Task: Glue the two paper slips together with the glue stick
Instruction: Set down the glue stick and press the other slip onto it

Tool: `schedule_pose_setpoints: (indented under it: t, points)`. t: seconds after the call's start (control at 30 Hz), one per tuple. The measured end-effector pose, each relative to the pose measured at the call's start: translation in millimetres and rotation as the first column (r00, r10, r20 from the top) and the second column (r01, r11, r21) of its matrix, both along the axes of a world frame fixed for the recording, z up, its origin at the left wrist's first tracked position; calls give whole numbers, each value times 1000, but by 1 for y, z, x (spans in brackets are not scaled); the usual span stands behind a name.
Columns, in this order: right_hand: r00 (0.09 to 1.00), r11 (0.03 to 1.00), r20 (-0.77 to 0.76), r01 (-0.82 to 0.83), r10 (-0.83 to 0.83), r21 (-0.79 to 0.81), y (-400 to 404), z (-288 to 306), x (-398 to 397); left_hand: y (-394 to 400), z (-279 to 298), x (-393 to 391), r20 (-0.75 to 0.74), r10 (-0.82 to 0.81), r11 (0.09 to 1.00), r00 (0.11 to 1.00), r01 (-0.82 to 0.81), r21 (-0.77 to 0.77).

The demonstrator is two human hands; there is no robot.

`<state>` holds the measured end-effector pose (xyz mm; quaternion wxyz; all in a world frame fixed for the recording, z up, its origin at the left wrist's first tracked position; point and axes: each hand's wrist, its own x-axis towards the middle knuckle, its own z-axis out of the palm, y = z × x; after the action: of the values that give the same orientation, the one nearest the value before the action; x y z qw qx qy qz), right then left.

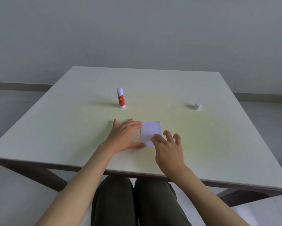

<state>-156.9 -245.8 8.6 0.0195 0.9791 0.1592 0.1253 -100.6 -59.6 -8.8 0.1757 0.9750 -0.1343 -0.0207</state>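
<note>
A white paper slip (150,130) lies flat on the table (71,128) in front of me; I cannot tell whether a second slip lies under it. My left hand (125,136) rests flat on the table, its fingertips and thumb touching the slip's left edge. My right hand (168,149) presses its fingertips on the slip's near right corner, fingers spread. The red glue stick (121,98) stands upright, uncapped, beyond my left hand. Its white cap (198,106) sits apart at the right.
The pale table ends at a near edge (137,172) just above my knees. Grey wall and floor lie behind the far edge.
</note>
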Motion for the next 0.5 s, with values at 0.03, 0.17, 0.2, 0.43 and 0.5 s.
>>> schedule_pose_setpoints:
  t: [0.03, 0.17, 0.2, 0.43, 0.5]
  points:
    - [1000, 1000, -27, -4, 4, -2, 1, -1, 6, 0, -1, 0, 4, 1, 1000, 1000, -1, 0]
    - [988, 997, -137, -65, 69, 36, -1, -12, 38, 2, -5, 0, 23, -17, 1000, 1000, 17, 8]
    - [987, 997, -148, -65, 69, 33, -2, -12, 44, 3, -6, -1, 30, -27, 1000, 999, 27, 14]
    - [981, 994, -164, -102, 105, 29, -6, -6, 60, 3, -7, -2, 73, -73, 994, 995, 67, 81]
    - [979, 993, -161, -120, 121, 18, -9, -6, 54, 2, -5, -3, 67, -72, 993, 995, 65, 99]
